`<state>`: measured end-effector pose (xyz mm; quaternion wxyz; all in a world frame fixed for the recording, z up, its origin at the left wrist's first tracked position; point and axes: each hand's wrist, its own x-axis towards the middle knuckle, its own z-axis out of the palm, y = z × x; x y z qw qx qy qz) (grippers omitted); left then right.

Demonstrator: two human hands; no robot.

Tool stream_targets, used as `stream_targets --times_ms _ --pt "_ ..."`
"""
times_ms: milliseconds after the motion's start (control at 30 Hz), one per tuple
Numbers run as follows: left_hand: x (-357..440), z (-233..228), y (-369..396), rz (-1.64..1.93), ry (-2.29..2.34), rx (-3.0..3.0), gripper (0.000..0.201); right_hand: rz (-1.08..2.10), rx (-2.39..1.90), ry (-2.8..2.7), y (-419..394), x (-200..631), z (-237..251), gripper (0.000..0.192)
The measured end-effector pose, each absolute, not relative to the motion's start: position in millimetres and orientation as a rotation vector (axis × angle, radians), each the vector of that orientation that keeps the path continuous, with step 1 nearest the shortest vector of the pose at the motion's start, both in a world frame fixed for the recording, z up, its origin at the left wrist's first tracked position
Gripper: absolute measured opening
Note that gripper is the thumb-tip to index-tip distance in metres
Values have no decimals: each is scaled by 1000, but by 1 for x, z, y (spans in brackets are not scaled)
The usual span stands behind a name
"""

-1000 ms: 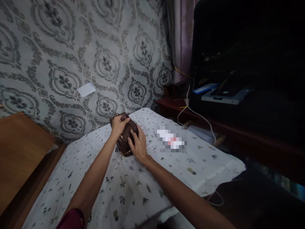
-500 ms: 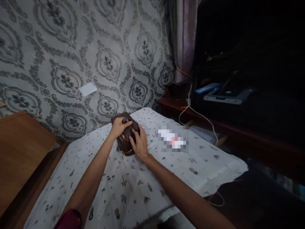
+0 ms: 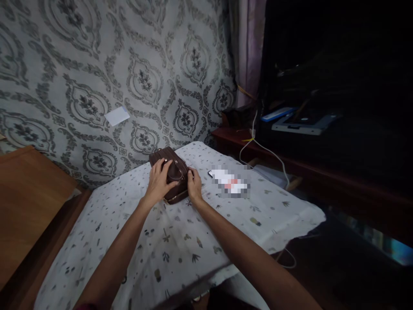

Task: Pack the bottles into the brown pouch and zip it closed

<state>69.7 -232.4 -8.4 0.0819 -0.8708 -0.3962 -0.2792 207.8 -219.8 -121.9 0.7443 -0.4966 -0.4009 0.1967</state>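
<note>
A small brown handbag (image 3: 169,154) with gold-coloured metal trim lies on a white printed cloth (image 3: 180,237). My left hand (image 3: 156,181) rests on its left side and top, thumb and fingers curved apart over the bag near its handle. Against the opposite side, my right hand (image 3: 194,183) presses with its fingers curled round the edge. The bag sits between both hands, its handle partly covered by my left fingers. To the right of the bag lies a phone-like flat object (image 3: 227,181), mostly blurred out.
A patterned grey wall (image 3: 145,82) with a white card (image 3: 116,116) on it rises behind the table. At left stands a brown wooden panel (image 3: 32,206). On the right, a dark red shelf (image 3: 226,134), a white cable (image 3: 271,150) and a grey flat device (image 3: 298,125) border the cloth.
My left hand has opened wider over the bag, and my right hand has shifted from its top to its right side. The bag now sits turned slightly, with more of its ribbed top showing.
</note>
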Motion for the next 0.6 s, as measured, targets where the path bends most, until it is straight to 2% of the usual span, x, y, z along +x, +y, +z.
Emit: stream_targets --times_ms 200,367,467,600 --pt "71 -23 -231 -804 -1147 -2517 79 390 -1065 -955 -224 200 -123 45" --pt "70 -24 -231 -915 -1134 -2560 83 321 -1082 -1066 -229 199 -126 55" --pt "65 -17 -234 -1065 -1131 -2652 68 319 -1104 -1083 -230 199 -126 60" --pt "59 -4 -235 -1210 -1178 -2629 28 297 -1159 -1092 -228 197 -127 70"
